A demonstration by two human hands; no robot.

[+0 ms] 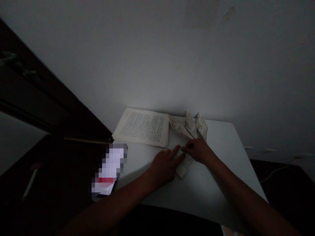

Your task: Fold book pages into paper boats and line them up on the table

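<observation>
A printed sheet of paper (185, 165) lies part-folded on the white table (221, 154), between my two hands. My left hand (165, 165) rests flat on its left side, fingers stretched out and pressing down. My right hand (199, 150) is closed in a pinch on the paper's upper edge. Just behind the hands stand folded paper shapes (194, 126) made of printed pages, close to the wall.
A stack of printed pages (144, 126) lies at the table's back left. A phone (109, 170) with a lit screen sits at the table's left edge. Dark wooden furniture (44, 95) stands to the left. A pale wall rises directly behind the table.
</observation>
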